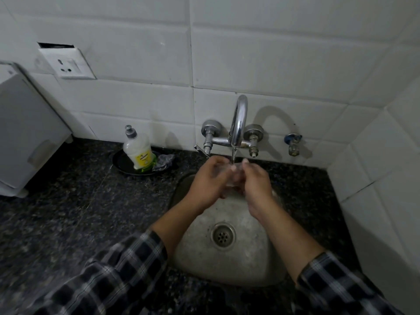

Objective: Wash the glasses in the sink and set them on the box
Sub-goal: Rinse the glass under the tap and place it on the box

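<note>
You are at the rinsing step. Your left hand [210, 181] and right hand [255, 186] both curl their fingers round a clear glass [232, 176], held under the tap [238, 119] stream above the far end of the sink [204, 258]. Next, I judge, carry it left to the white box [25, 133] on the worktop [68, 201], gripping firmly since it is wet.

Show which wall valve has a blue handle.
The small separate valve farthest right; the left chrome knob and right chrome knob beside the spout are plain metal.

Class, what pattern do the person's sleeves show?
Dark-and-white check on the sleeves, head view.
</note>
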